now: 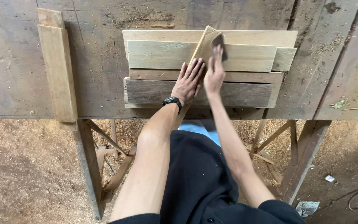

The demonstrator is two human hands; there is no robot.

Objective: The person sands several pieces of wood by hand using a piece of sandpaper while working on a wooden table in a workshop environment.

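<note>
both hands press a slanted plank (pixel 204 47), left hand (pixel 188 83) flat with fingers spread, right hand (pixel 214 74) fingers extended on it. it crosses stacked boards (pixel 162 56) on a worn workbench (pixel 100 79); a side plank (pixel 57 70) lies left, sawdust floor (pixel 25 166) below.

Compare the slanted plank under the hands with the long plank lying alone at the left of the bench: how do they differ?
The slanted plank lies diagonally across a stack of boards; the lone plank lies on the workbench, running away from the viewer. The left hand and right hand rest on the slanted plank; nothing touches the lone plank. The slanted plank has a dark far end; the lone plank is evenly pale. Both are bare, flat wood.
</note>
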